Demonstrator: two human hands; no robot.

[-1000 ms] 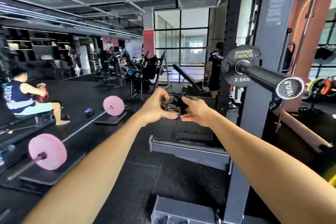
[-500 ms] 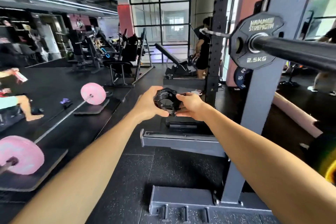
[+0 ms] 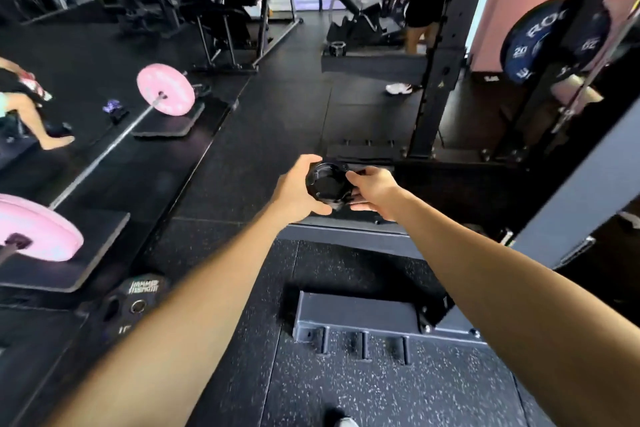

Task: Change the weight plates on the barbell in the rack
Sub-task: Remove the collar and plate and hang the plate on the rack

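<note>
At nine o'clock a pink plate [image 3: 165,89] sits on a bar [image 3: 114,140] lying on the floor, with a second pink plate [image 3: 33,231] nearer you at eight o'clock; neither belongs to your rack. A small black plate [image 3: 130,305] lies flat on the floor at seven o'clock, well clear of your hands.

Your left hand [image 3: 298,189] grips the collar [image 3: 327,184] from its left side, thumb curled under the rim. The collar is at centre frame, held in the air above the rack base [image 3: 356,321], its round face turned up toward you, its bore axis running roughly from you down to the floor. Your right hand [image 3: 372,189] pinches the collar's right edge at the lever end; its fingertips are hidden behind the collar.

At one to two o'clock the upright [image 3: 441,55] stands, with blue plates [image 3: 530,42] stored beyond it. The rack barbell's sleeve is out of view.

Risks, as judged: the grip is shared and light, so releasing one hand early could drop the collar onto the steel base or your shoe [image 3: 344,422]. Looking down, you may also walk into the bar end overhead.
</note>
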